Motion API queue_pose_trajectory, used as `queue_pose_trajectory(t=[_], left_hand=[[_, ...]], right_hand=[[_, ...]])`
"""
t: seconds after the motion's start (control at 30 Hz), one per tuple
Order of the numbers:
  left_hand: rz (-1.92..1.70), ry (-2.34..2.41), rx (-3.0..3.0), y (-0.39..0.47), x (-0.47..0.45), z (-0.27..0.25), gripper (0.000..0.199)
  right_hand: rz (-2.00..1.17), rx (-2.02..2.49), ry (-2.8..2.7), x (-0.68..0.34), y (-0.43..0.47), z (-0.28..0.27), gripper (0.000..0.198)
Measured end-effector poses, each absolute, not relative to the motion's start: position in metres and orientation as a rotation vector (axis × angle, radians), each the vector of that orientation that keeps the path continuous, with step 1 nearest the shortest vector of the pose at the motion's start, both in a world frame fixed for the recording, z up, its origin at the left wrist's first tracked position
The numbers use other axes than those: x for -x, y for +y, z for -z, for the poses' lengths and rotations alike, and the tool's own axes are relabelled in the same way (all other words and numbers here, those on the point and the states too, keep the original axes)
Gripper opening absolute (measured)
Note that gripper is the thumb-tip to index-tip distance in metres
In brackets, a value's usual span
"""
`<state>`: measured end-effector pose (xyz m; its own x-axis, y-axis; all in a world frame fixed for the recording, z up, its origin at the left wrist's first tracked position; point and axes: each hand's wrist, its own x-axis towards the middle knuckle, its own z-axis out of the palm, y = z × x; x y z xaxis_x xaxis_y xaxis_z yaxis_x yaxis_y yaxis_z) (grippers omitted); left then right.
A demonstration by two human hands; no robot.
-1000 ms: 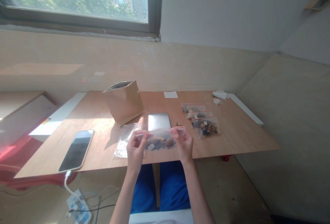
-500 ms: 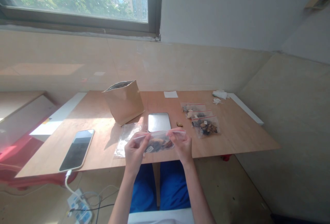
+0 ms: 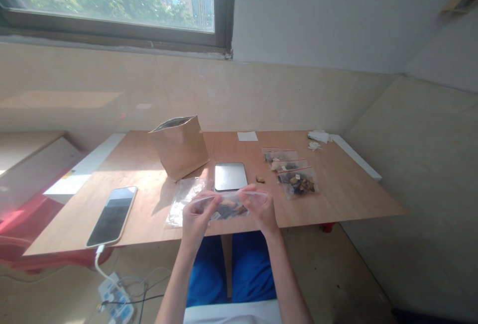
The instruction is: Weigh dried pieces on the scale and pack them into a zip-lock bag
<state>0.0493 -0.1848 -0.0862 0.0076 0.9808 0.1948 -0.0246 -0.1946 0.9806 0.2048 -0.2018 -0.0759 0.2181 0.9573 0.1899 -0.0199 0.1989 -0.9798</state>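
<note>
A clear zip bag (image 3: 228, 208) with brown and dark pieces and a small white label inside hangs between my two hands at the table's front edge. My left hand (image 3: 197, 213) pinches the left part of its top edge, and my right hand (image 3: 260, 209) pinches the right part. Just beyond the bag lies a small scale with a silver plate (image 3: 230, 176). A single brown piece (image 3: 260, 179) rests to the right of the scale. Flat plastic bags (image 3: 182, 199) lie beside my left hand, partly behind it.
An open brown paper pouch (image 3: 181, 149) stands behind the scale on the left. Several filled zip bags (image 3: 298, 184) lie in a row at right. A phone (image 3: 112, 216) with a charging cable is at left. White paper (image 3: 247, 136) and crumpled tissue (image 3: 319, 137) lie at the back.
Both hands have shifted slightly closer together along the bag's top edge, which bows a little more. The other things on the table stay in place.
</note>
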Motion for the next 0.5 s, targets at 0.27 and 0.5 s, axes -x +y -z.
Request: queue_pose_trajectory(t=[0.27,0.5], left_hand=[[-1.425,1.161,-1.342,-0.1885,-0.053,0.0818,0.019],[-1.376,1.111,-1.387,-0.1867,-0.0539,0.0794,0.018]], right_hand=[[-0.984,1.144,-1.026,-0.1994,-0.2031,0.0713,0.019],[-0.983,1.137,-1.036,-0.2001,-0.2018,0.074,0.018]])
